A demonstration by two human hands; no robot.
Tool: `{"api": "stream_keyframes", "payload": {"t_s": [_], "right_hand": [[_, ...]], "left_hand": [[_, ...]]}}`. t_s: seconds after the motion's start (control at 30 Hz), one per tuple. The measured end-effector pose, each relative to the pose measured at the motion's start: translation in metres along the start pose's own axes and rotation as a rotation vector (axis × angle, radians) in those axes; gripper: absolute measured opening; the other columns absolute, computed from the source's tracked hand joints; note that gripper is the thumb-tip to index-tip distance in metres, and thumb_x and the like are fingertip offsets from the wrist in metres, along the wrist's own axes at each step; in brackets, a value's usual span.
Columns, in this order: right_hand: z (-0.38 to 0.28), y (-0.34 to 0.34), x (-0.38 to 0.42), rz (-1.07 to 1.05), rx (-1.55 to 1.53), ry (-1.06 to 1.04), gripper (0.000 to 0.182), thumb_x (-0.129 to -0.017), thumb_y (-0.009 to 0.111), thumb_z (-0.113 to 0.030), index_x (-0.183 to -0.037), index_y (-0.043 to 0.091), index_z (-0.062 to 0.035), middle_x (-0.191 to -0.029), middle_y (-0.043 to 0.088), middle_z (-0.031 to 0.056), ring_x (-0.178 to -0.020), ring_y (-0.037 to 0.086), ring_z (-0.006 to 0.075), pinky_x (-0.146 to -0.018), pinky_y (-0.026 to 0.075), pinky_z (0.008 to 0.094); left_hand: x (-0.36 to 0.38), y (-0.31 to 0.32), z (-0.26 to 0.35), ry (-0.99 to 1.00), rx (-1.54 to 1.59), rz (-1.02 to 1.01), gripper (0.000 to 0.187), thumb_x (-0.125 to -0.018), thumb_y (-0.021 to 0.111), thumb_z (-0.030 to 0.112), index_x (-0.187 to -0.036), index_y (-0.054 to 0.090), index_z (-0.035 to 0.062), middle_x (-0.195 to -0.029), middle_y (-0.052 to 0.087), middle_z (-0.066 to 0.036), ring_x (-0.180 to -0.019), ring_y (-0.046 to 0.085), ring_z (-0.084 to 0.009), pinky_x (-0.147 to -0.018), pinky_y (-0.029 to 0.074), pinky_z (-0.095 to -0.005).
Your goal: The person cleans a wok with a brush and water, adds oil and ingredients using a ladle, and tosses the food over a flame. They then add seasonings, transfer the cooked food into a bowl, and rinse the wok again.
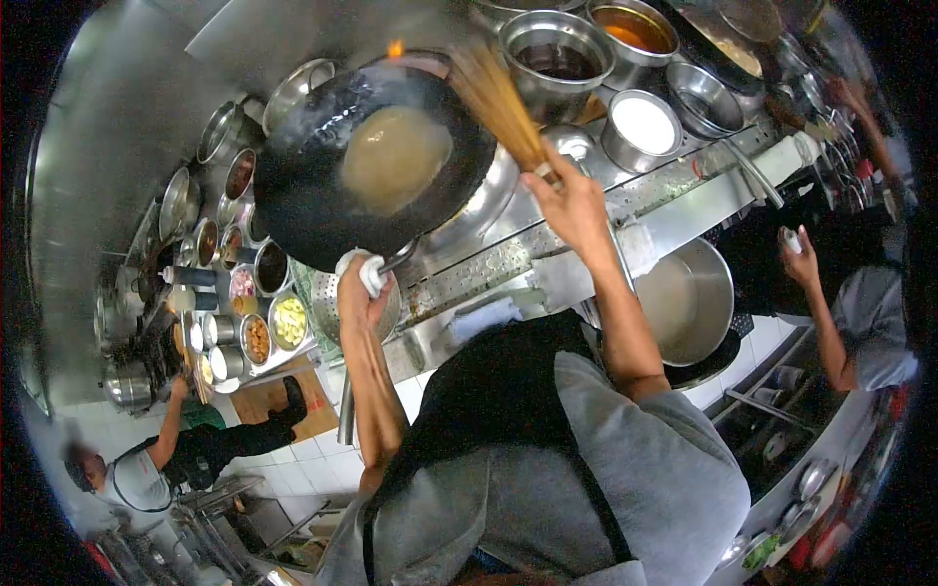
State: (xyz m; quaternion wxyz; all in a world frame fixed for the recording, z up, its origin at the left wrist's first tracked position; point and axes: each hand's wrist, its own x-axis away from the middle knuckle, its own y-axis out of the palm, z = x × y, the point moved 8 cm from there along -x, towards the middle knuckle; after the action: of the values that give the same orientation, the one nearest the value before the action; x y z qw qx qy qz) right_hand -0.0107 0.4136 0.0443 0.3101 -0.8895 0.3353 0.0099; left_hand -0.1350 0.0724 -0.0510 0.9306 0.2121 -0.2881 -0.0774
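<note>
A large black wok (293, 210) is tilted over the stove, with a pool of cloudy brownish liquid (396, 161) in it. My left hand (358, 298) is closed round the wok's handle, with a folded white cloth (371, 273) in its grip. In my right hand (572, 203) is a bamboo wok brush (500, 103), held by its bound end. The bristles fan out, blurred, above the wok's right rim and apart from the liquid. A small flame (395, 47) shows behind the wok's far edge.
Metal pots of dark sauce (555, 62), orange liquid (633, 29) and white contents (643, 125) stand at the back right. Ingredient bowls (289, 322) crowd the left. A big pot (721, 293) is by my right arm. Other people (137, 479) work on both sides.
</note>
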Motion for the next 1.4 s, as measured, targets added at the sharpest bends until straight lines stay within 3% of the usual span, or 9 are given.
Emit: {"api": "stream_keyframes", "payload": {"t_s": [0.2,0.43,0.63,0.97,1.07,1.17,1.3,1.33,1.4], "right_hand": [[-0.001,-0.050,0.001,0.253,-0.107,-0.047,0.055,-0.080,0.074,-0.025,-0.130,0.055,-0.0108,-0.092,0.070,0.0185,-0.078,0.068,0.0212,-0.071,0.052,0.0335],[0.019,-0.058,0.004,0.200,-0.114,0.057,0.056,-0.080,0.074,-0.025,-0.129,0.055,-0.0072,-0.089,0.071,0.0155,-0.071,0.062,0.0122,-0.067,0.050,0.0288],[0.019,-0.051,-0.005,0.134,-0.048,0.099,0.055,-0.080,0.075,-0.025,-0.128,0.056,-0.0075,-0.086,0.070,0.0146,-0.066,0.060,0.0134,-0.066,0.050,0.0308],[0.008,-0.004,-0.032,-0.082,0.013,0.051,0.055,-0.079,0.072,-0.030,-0.129,0.056,-0.0114,-0.080,0.068,0.0179,-0.069,0.065,0.0253,-0.067,0.050,0.0352],[0.003,0.020,-0.039,-0.200,0.039,0.102,0.055,-0.081,0.069,-0.035,-0.130,0.054,-0.0138,-0.079,0.067,0.0201,-0.073,0.067,0.0311,-0.068,0.051,0.0396],[0.006,0.046,-0.039,-0.174,0.154,-0.011,0.053,-0.084,0.065,-0.034,-0.131,0.053,-0.0139,-0.083,0.066,0.0244,-0.076,0.066,0.0378,-0.068,0.051,0.0439],[0.008,0.051,-0.023,-0.124,0.103,0.032,0.051,-0.085,0.064,-0.032,-0.131,0.053,-0.0138,-0.086,0.065,0.0263,-0.074,0.065,0.0409,-0.067,0.052,0.0455],[0.013,0.050,-0.024,-0.101,0.127,0.045,0.051,-0.085,0.064,-0.032,-0.131,0.053,-0.0138,-0.086,0.065,0.0263,-0.074,0.065,0.0409,-0.067,0.052,0.0455],[0.009,0.056,-0.028,-0.187,0.206,-0.034,0.053,-0.085,0.067,-0.030,-0.133,0.051,-0.0116,-0.081,0.068,0.0193,-0.062,0.066,0.0216,-0.054,0.052,0.0356]], "left_hand": [[0.041,0.019,0.025,0.145,-0.153,0.248,0.006,-0.076,0.059,0.011,-0.073,0.059,0.0062,-0.066,0.059,-0.005,-0.053,0.054,-0.0149,-0.041,0.038,-0.0278],[0.071,0.036,0.052,0.264,-0.417,0.329,0.010,-0.071,0.062,0.009,-0.066,0.059,0.0007,-0.061,0.055,-0.005,-0.048,0.050,-0.0150,-0.046,0.038,-0.0285],[0.067,0.050,0.057,0.413,-0.412,0.130,0.003,-0.071,0.059,0.003,-0.071,0.056,0.0032,-0.066,0.054,-0.004,-0.055,0.052,-0.0157,-0.051,0.040,-0.0286],[0.090,0.081,0.074,0.488,-0.683,0.278,0.009,-0.071,0.061,0.001,-0.063,0.057,0.0009,-0.060,0.056,-0.003,-0.051,0.050,-0.0131,-0.049,0.038,-0.0288],[0.087,0.075,0.069,0.491,-0.765,0.258,0.006,-0.070,0.064,0.002,-0.074,0.060,-0.0016,-0.068,0.060,-0.005,-0.061,0.056,-0.0158,-0.059,0.044,-0.0293],[0.095,0.078,0.072,0.563,-0.754,0.249,0.033,-0.071,0.067,0.002,-0.102,0.058,-0.0044,-0.095,0.064,-0.010,-0.086,0.059,-0.0189,-0.082,0.045,-0.0311],[0.083,0.045,0.058,0.546,-0.878,0.250,0.030,-0.071,0.068,0.002,-0.099,0.061,-0.0034,-0.094,0.064,-0.009,-0.085,0.059,-0.0167,-0.080,0.046,-0.0309],[0.085,0.044,0.055,0.477,-0.861,0.257,0.021,-0.072,0.067,0.001,-0.092,0.063,-0.0025,-0.089,0.065,-0.007,-0.079,0.059,-0.0155,-0.075,0.047,-0.0300],[0.085,0.046,0.055,0.444,-0.843,0.233,0.011,-0.073,0.064,0.000,-0.084,0.064,-0.0019,-0.083,0.064,-0.004,-0.072,0.059,-0.0147,-0.068,0.048,-0.0288]]}}
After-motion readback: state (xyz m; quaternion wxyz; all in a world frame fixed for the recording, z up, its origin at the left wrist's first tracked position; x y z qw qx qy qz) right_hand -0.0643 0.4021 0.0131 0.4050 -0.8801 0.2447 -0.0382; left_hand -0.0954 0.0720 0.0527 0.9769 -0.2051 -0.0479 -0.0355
